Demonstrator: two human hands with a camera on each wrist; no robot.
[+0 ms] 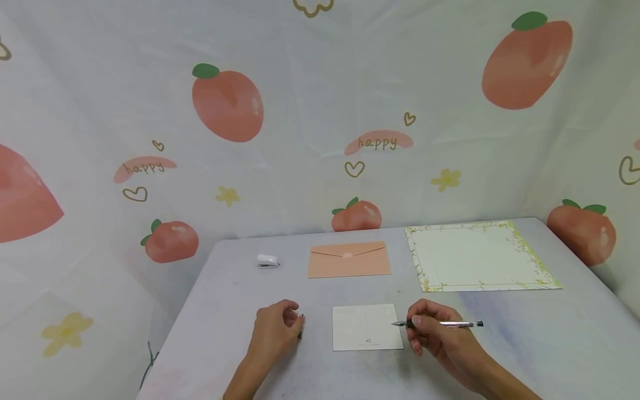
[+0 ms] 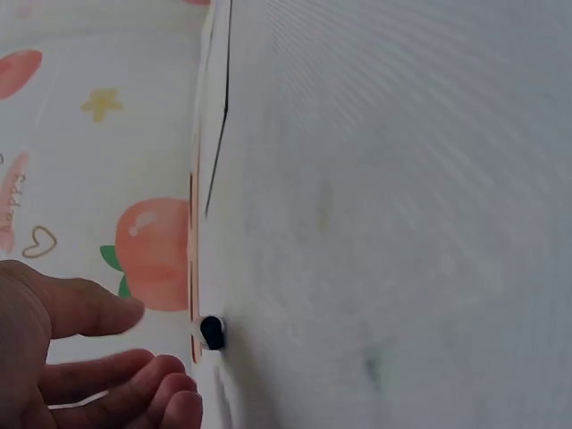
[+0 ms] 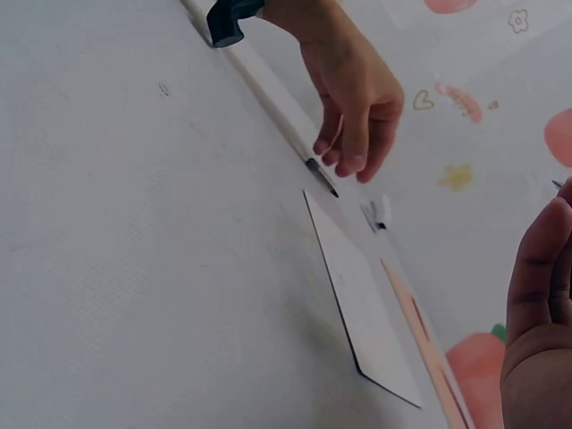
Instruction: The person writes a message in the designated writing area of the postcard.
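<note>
My right hand (image 1: 445,339) pinches a gel pen (image 1: 457,324) with a clear barrel and black grip. Its bare tip points left, over the right edge of a white card (image 1: 360,322) lying on the table. My left hand (image 1: 274,332) hovers left of the card, fingers loosely bent and nothing between them. Close by its thumb lies a black pen cap (image 1: 300,335); the right wrist view shows this cap (image 3: 322,177) on the table just under the left fingers (image 3: 356,143). Only a small part of the right hand (image 3: 541,313) appears in that view.
Behind the card lies a peach envelope (image 1: 348,264). A small white stapler (image 1: 268,261) sits at the back left. At the back right is a large sheet of paper (image 1: 480,255) with a yellow floral border. A printed cloth (image 1: 300,111) hangs behind the table.
</note>
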